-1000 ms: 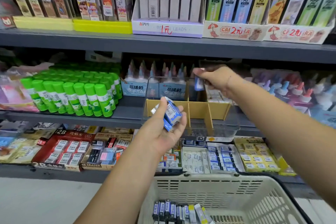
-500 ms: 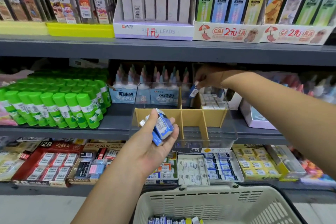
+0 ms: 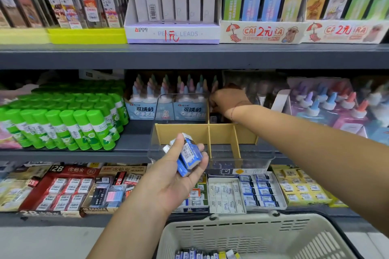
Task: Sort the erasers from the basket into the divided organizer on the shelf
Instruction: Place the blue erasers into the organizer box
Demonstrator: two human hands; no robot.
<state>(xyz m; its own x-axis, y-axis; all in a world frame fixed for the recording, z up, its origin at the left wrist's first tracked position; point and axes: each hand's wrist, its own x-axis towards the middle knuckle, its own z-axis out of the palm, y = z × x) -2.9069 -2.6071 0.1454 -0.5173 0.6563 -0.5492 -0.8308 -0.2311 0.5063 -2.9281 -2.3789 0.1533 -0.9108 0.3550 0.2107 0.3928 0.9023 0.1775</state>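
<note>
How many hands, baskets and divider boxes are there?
Hands: 2, the left hand holding erasers, and the right hand
Basket: 1
Organizer: 1
Total: 4

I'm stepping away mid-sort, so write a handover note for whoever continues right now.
Left hand: palm up, holds a few blue-sleeved erasers in front of the divided organizer.
Right hand: reaches down into a rear compartment. Its fingers are hidden, so I cannot tell if it holds an eraser.
Done: what is already filed is hidden behind that hand.
Left: place the left hand's erasers, then the remaining erasers in the basket.
</note>
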